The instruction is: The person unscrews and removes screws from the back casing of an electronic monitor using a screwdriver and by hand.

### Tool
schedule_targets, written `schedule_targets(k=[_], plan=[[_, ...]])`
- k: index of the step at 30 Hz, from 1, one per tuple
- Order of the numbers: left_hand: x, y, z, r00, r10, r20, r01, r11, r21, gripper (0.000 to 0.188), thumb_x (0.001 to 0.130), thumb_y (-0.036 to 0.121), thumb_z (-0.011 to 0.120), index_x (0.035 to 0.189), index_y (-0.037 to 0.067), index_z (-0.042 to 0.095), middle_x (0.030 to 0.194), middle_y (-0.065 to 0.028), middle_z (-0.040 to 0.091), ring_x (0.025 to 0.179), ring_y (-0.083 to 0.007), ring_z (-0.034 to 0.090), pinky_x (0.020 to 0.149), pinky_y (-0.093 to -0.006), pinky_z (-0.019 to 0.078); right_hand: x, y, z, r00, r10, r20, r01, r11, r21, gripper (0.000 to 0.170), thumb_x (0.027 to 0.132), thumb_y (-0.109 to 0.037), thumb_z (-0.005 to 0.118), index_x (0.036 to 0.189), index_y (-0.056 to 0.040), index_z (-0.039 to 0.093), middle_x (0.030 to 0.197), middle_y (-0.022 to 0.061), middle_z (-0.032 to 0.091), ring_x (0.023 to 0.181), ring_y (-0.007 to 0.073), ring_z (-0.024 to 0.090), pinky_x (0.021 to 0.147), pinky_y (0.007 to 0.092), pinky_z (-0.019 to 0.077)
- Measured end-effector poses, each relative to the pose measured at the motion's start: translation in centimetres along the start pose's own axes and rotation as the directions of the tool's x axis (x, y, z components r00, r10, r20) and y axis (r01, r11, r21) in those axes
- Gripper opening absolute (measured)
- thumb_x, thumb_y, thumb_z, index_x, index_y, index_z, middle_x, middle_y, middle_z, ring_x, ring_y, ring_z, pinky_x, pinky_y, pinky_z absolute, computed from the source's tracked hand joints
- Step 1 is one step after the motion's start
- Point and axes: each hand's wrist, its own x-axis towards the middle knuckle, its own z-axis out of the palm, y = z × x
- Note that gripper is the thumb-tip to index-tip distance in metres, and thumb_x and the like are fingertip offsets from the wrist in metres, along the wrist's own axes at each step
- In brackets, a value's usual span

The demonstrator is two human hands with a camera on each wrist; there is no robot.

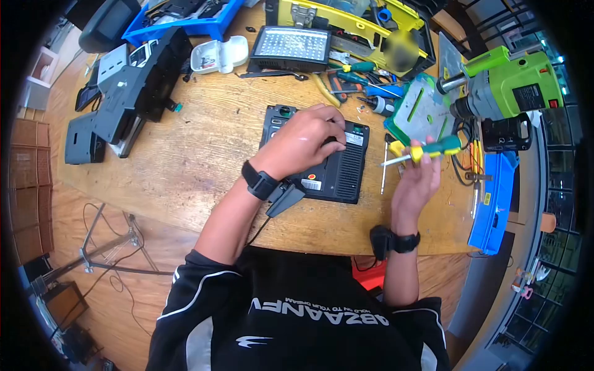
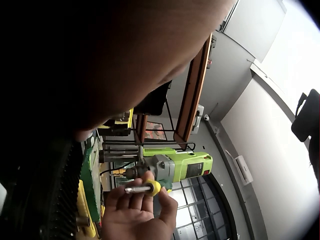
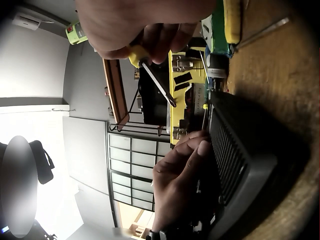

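Note:
A black slatted device (image 1: 349, 167) lies flat on the wooden table, labels facing up. Over its upper part is the left hand (image 1: 306, 139), fingers bent and tips down at the surface; whether they pinch anything small is hidden. The right wrist view shows this left hand (image 3: 177, 175) with thumb and fingertips close together beside the device (image 3: 232, 150). Right of the device, the raised right hand (image 1: 417, 179) grips a green-and-yellow screwdriver (image 1: 436, 148), its shaft pointing left, clear of the device. In the left wrist view, the screwdriver (image 2: 152, 188) rests across the right hand's (image 2: 135, 215) curled fingers.
A green drill (image 1: 520, 86) on a stand and a blue tray (image 1: 492, 204) are at the right. Hand tools, an LED lamp (image 1: 292, 46) and a yellow toolbox (image 1: 346, 31) line the back. Black housings (image 1: 133, 93) and a blue bin (image 1: 185, 28) stand at the left.

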Motion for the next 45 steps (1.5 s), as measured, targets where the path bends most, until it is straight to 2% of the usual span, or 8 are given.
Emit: schedule_targets(k=[7,11,15,19,22,28,39,45], plan=[[0.1,0.6,0.3,0.995,0.003,-0.097,0.002,0.999,0.049,0.013,0.086,0.012,0.078,0.092,0.002,0.070,0.091,-0.0108,0.063,0.086,-0.0282,0.065,0.075,-0.0377,0.0521,-2.0,-0.8,-3.4,0.992,0.053,-0.117,-0.044,0.996,0.079,0.046,0.104,-0.017,0.056,0.142,0.0073,0.046,0.119,0.0184,0.067,0.110,0.0224,0.064,0.098,0.0381,0.0509],[-0.4,1.4,-1.9,0.957,-0.240,-0.160,0.187,0.938,-0.293,0.014,0.089,0.015,0.080,0.095,0.005,0.074,0.078,0.0016,0.065,0.066,-0.0054,0.053,0.061,-0.0229,0.0429,-2.7,-1.0,-3.9,0.995,0.068,-0.073,-0.061,0.993,0.102,0.042,0.104,-0.017,0.057,0.139,0.0069,0.050,0.120,0.0171,0.066,0.110,0.0212,0.064,0.098,0.0366,0.0511],[-2.2,-1.4,-7.5,0.879,-0.369,-0.301,0.337,0.929,-0.154,0.016,0.093,0.015,0.078,0.099,0.001,0.075,0.087,-0.0008,0.073,0.080,-0.0066,0.066,0.074,-0.0234,0.0539,-3.6,-1.5,-3.4,0.993,0.100,-0.059,-0.098,0.995,0.031,0.043,0.104,-0.020,0.059,0.139,0.0032,0.049,0.120,0.0132,0.066,0.104,0.0190,0.062,0.097,0.0347,0.0489],[-4.9,-4.1,-12.9,0.850,-0.417,-0.321,0.485,0.858,0.170,0.016,0.090,0.011,0.077,0.099,-0.002,0.076,0.083,-0.0056,0.075,0.074,-0.0087,0.067,0.070,-0.0259,0.0540,-3.9,-1.6,-1.6,0.997,0.081,-0.010,-0.080,0.993,0.082,0.036,0.103,-0.011,0.061,0.135,0.0022,0.052,0.119,0.0121,0.068,0.108,0.0171,0.065,0.096,0.0320,0.0505],[-6.1,-5.1,-13.7,0.835,-0.483,-0.266,0.538,0.818,0.203,0.014,0.088,0.010,0.078,0.096,-0.002,0.077,0.080,-0.0070,0.076,0.071,-0.0094,0.067,0.068,-0.0271,0.0540,-3.8,-1.8,1.8,0.996,0.038,0.078,-0.040,0.999,0.031,0.035,0.100,-0.005,0.065,0.132,0.0022,0.052,0.115,0.0118,0.069,0.104,0.0153,0.066,0.094,0.0312,0.0514],[-7.3,-7.7,-12.2,0.832,-0.515,-0.204,0.544,0.830,0.121,0.015,0.083,0.010,0.082,0.093,0.001,0.079,0.081,-0.0090,0.077,0.070,-0.0126,0.068,0.067,-0.0294,0.0545,-2.5,1.1,9.3,0.937,-0.130,0.324,0.139,0.990,-0.005,0.034,0.093,-0.005,0.076,0.119,0.0000,0.055,0.105,0.0092,0.070,0.094,0.0124,0.067,0.083,0.0257,0.0527],[-7.1,-6.6,-11.4,0.860,-0.373,-0.349,0.440,0.888,0.134,0.017,0.086,0.015,0.081,0.097,0.002,0.079,0.080,-0.0067,0.074,0.065,-0.0111,0.060,0.060,-0.0279,0.0477,-2.4,3.6,11.8,0.941,-0.144,0.307,0.163,0.986,-0.039,0.036,0.093,-0.002,0.074,0.121,0.0009,0.052,0.103,0.0082,0.067,0.095,0.0125,0.068,0.084,0.0256,0.0554],[-5.8,-3.9,-9.6,0.886,-0.328,-0.328,0.321,0.944,-0.078,0.017,0.087,0.013,0.080,0.102,0.003,0.079,0.087,-0.0018,0.072,0.061,-0.0051,0.046,0.057,-0.0236,0.0380,-2.4,3.8,11.5,0.936,-0.129,0.328,0.163,0.983,-0.079,0.038,0.091,-0.002,0.076,0.121,0.0013,0.053,0.103,0.0079,0.067,0.095,0.0125,0.067,0.086,0.0259,0.0546]])
